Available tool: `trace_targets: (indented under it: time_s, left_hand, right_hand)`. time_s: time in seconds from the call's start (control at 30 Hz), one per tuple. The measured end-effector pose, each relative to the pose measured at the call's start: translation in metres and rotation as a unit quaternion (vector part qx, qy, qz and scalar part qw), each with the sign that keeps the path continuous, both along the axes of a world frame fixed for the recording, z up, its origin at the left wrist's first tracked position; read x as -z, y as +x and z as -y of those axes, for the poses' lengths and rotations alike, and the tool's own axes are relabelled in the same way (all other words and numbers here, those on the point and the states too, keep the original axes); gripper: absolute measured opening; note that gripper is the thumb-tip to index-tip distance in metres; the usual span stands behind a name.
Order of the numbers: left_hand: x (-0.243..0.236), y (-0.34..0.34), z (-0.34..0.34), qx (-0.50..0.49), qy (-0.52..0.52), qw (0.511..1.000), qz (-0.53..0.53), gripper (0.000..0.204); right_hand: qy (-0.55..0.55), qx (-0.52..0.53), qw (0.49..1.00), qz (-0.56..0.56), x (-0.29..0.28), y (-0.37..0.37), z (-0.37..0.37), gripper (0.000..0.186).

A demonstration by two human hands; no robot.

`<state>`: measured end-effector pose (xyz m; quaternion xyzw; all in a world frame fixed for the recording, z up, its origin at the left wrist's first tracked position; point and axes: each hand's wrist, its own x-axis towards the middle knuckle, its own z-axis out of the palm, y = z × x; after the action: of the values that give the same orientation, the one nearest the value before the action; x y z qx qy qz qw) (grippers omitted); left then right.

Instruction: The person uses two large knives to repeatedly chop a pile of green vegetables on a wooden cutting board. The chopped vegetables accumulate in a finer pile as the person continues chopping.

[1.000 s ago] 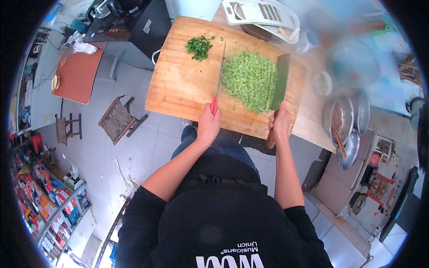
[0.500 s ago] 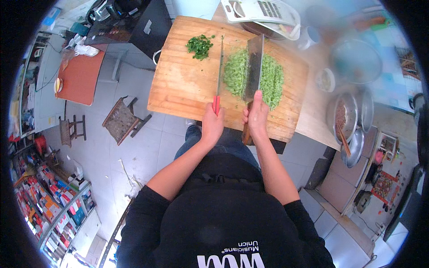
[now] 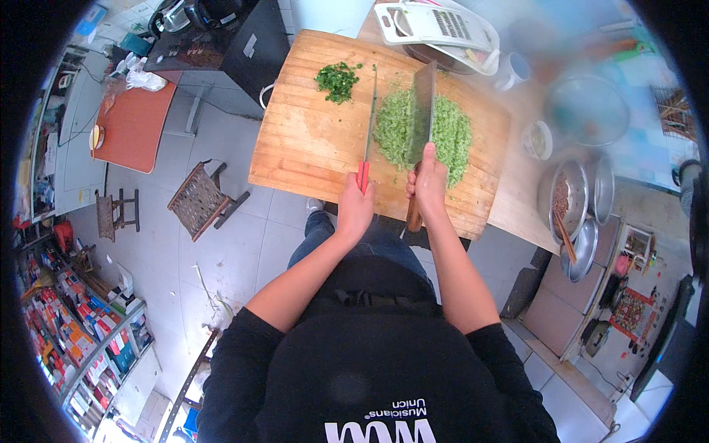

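A long-bladed knife with a red handle [image 3: 362, 174] is gripped in my left hand [image 3: 356, 207], its thin blade pointing away along the left side of the chopped pale green vegetable [image 3: 450, 133]. My right hand [image 3: 430, 184] is wrapped round the wooden handle of a cleaver [image 3: 424, 103], thumb up against the blade. The broad cleaver blade stands on edge over the middle of the pile and hides part of it. Both lie over a wooden cutting board [image 3: 295, 148]. On its far left is a small heap of chopped dark green herbs [image 3: 337, 81].
A white grater [image 3: 443, 22] rests on a bowl behind the board. To the right are a white cup [image 3: 514, 71], a metal bowl of minced meat [image 3: 565, 196] with chopsticks [image 3: 566, 240], and another metal bowl [image 3: 585, 251]. A woven stool [image 3: 199, 199] stands on the floor at left.
The whole view has shifted slightly, with the board a little lower and to the right. Both hands keep their grip, and the knife and cleaver stay about where they were over the board.
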<state>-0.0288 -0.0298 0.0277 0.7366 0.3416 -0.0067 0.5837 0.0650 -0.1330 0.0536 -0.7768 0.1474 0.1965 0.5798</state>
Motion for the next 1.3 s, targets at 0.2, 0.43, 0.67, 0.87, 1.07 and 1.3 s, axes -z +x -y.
trace_targets:
  time_s: [0.2,0.43,0.67,0.87,1.07,1.3]
  left_hand:
    - [0.002,0.0,-0.003,0.012,0.0,1.0,0.003,0.027]
    - [-0.002,0.002,-0.009,0.007,-0.031,0.999,0.002,0.029]
    - [-0.001,0.003,-0.02,0.027,-0.016,0.999,-0.015,0.031]
    - [0.007,0.006,-0.014,0.025,-0.013,1.0,-0.011,0.03]
    - [0.018,0.006,-0.012,-0.008,-0.02,0.999,0.045,0.022]
    - [0.017,0.008,-0.013,-0.01,-0.021,1.0,0.021,0.019]
  right_hand:
    - [-0.042,-0.022,0.999,0.001,0.0,0.001,0.008,0.054]
    - [-0.057,-0.015,0.998,0.001,-0.001,-0.003,0.017,0.057]
    - [-0.018,0.014,0.998,-0.053,-0.009,-0.006,0.03,0.054]
    - [-0.027,0.016,0.999,-0.008,-0.011,-0.009,0.04,0.053]
    - [0.008,0.052,0.998,-0.028,-0.019,-0.007,0.052,0.054]
    - [-0.023,0.039,0.998,-0.047,-0.016,-0.01,0.06,0.056]
